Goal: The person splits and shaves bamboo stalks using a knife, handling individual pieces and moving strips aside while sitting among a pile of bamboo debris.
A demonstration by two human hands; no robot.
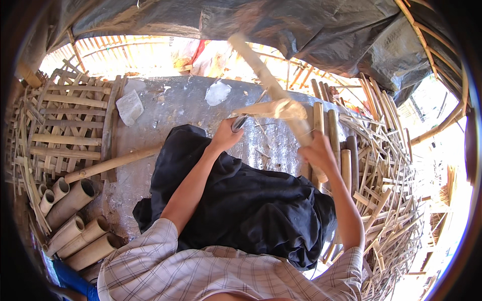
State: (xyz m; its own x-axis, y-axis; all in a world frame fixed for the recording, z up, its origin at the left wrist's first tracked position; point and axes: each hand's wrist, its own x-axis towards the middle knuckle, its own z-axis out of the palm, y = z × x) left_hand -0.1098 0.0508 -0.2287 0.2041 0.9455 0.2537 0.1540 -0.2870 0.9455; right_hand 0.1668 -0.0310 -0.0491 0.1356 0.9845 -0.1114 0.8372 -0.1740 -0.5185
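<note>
My left hand (pixel 224 136) is closed round the dark, shiny handle of a knife (pixel 239 123); its blade is mostly hidden or blurred. My right hand (pixel 320 152) grips a pale bamboo pole (pixel 258 70) near its lower end. The pole slants up and leftward, its far end smeared by motion. Across it, just beyond my left hand, lies a pale split piece of bamboo (pixel 263 109), touching the pole around a node; whether it is still joined to it I cannot tell. Dark cloth (pixel 241 200) covers my lap beneath both arms.
Cut bamboo tubes (pixel 75 200) lie at the lower left, below a woven bamboo panel (pixel 70 120). A whitish block (pixel 130 107) rests on the grey ground sheet (pixel 165 100). Bamboo poles (pixel 333 130) and heaped splints (pixel 386 215) line the right. A dark tarpaulin (pixel 331 30) hangs overhead.
</note>
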